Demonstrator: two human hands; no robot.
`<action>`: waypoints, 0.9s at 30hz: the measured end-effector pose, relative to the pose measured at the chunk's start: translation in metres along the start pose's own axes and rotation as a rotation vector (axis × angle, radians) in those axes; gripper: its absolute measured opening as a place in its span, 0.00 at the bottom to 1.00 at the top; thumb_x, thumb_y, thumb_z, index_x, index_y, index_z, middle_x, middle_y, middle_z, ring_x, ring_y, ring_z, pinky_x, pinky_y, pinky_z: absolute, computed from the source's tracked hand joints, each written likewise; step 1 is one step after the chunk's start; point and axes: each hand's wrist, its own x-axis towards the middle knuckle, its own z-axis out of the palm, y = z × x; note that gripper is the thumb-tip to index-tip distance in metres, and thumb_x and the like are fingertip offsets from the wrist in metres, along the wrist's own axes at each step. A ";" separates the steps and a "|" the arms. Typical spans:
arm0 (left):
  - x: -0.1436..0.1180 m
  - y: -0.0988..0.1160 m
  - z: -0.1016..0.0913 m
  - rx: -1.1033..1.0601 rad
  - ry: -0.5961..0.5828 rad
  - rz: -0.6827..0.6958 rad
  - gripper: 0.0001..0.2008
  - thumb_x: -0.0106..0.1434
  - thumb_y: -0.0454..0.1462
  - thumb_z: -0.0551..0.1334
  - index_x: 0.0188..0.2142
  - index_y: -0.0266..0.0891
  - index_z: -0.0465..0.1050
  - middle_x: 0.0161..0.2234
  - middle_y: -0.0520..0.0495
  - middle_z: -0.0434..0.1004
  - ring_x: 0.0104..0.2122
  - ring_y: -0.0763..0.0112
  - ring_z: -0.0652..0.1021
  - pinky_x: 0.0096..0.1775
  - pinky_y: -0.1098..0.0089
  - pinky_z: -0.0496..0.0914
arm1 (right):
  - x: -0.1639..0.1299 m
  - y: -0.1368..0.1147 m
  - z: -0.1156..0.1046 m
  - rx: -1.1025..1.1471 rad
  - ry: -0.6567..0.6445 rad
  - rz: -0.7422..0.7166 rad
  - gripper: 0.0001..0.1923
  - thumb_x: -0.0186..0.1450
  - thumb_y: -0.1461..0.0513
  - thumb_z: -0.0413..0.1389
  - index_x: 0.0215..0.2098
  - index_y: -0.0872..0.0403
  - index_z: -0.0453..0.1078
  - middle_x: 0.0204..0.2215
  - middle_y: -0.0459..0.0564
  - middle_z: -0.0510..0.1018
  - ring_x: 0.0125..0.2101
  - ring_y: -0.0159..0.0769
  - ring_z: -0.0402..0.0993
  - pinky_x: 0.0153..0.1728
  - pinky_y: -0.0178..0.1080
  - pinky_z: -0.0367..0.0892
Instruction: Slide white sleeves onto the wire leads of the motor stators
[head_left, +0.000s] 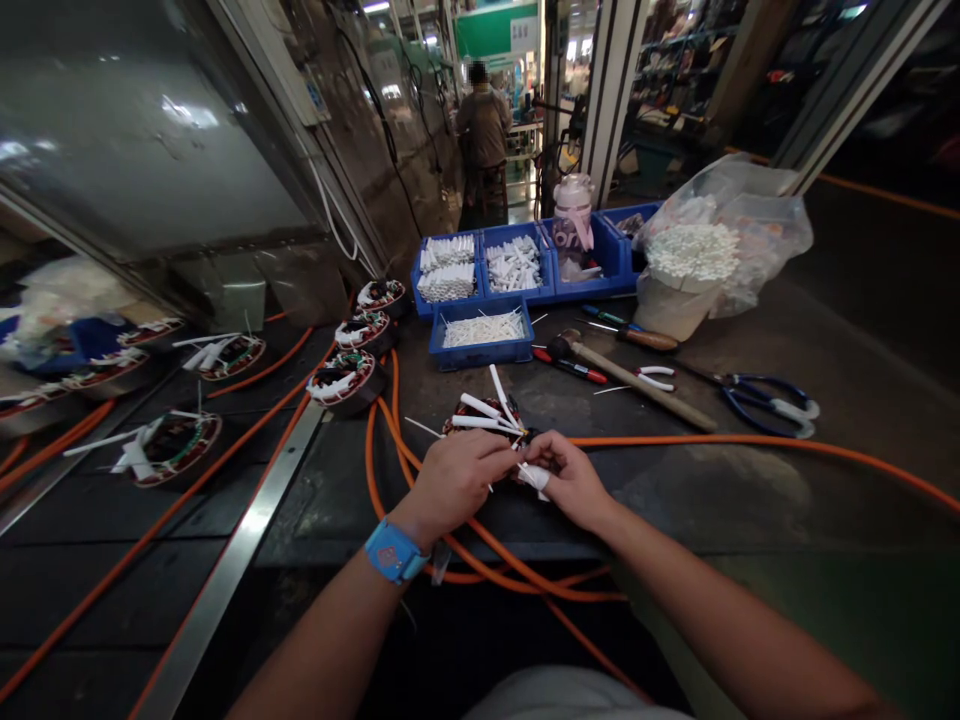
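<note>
Both hands meet over the near middle of the bench. The left hand (455,478), with a blue wristband (395,551), is curled down over the near edge of a wound stator (487,420), seemingly to pin it flat while the fingers work. The right hand (570,480) is closed in a pinch at the stator's right side, a taped fingertip (535,477) pressed to something small and white there; what exactly it grips I cannot tell. White sleeves (486,408) stick up and fan out from the stator's far side, probably kept out of the winding so each lead stays reachable.

An orange hose (750,441) loops under the forearms and trails off right, pushed aside rather than cleared. Just beyond the stator sits a small blue tray of white slips (482,335), close enough to pick from, with a row of blue bins (517,262) of sleeves farther back. To the right lie a hammer (637,380), red-handled pliers (570,366) and blue-handled scissors (765,402), handles turned toward the worker's right side. A bag of white tubes (694,250) stands far right. Other stators (346,382) line up on the left.
</note>
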 end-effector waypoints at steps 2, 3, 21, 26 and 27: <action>-0.001 -0.002 0.000 0.027 0.044 -0.036 0.12 0.65 0.32 0.52 0.39 0.41 0.75 0.36 0.47 0.77 0.36 0.70 0.75 0.36 0.71 0.68 | -0.001 -0.001 0.000 0.014 -0.019 -0.013 0.14 0.54 0.57 0.62 0.30 0.52 0.61 0.30 0.45 0.73 0.32 0.31 0.72 0.38 0.38 0.69; -0.001 -0.002 0.000 0.036 0.053 -0.042 0.12 0.65 0.32 0.52 0.38 0.40 0.75 0.36 0.47 0.77 0.36 0.70 0.75 0.36 0.71 0.68 | -0.001 -0.001 0.000 0.012 -0.024 -0.021 0.14 0.54 0.57 0.62 0.30 0.52 0.61 0.31 0.45 0.73 0.33 0.32 0.71 0.39 0.38 0.69; 0.000 0.015 0.004 -0.317 -0.022 -0.092 0.10 0.62 0.33 0.57 0.42 0.41 0.73 0.40 0.46 0.75 0.40 0.70 0.75 0.42 0.69 0.71 | -0.004 -0.011 -0.002 -0.256 -0.037 -0.136 0.10 0.56 0.59 0.59 0.29 0.54 0.62 0.32 0.46 0.71 0.33 0.31 0.68 0.35 0.34 0.64; -0.005 0.020 0.006 -0.264 0.062 -0.170 0.09 0.62 0.31 0.56 0.38 0.40 0.73 0.36 0.46 0.75 0.37 0.69 0.75 0.40 0.67 0.71 | -0.008 -0.031 -0.003 -0.477 -0.198 -0.035 0.11 0.61 0.58 0.53 0.25 0.56 0.65 0.21 0.43 0.67 0.24 0.28 0.62 0.26 0.31 0.58; -0.006 0.020 0.006 -0.229 0.073 -0.174 0.09 0.62 0.32 0.56 0.38 0.40 0.73 0.37 0.45 0.75 0.39 0.68 0.74 0.41 0.66 0.70 | -0.011 -0.033 -0.003 -0.478 -0.217 -0.028 0.13 0.63 0.58 0.51 0.23 0.56 0.65 0.19 0.43 0.66 0.22 0.27 0.61 0.25 0.31 0.57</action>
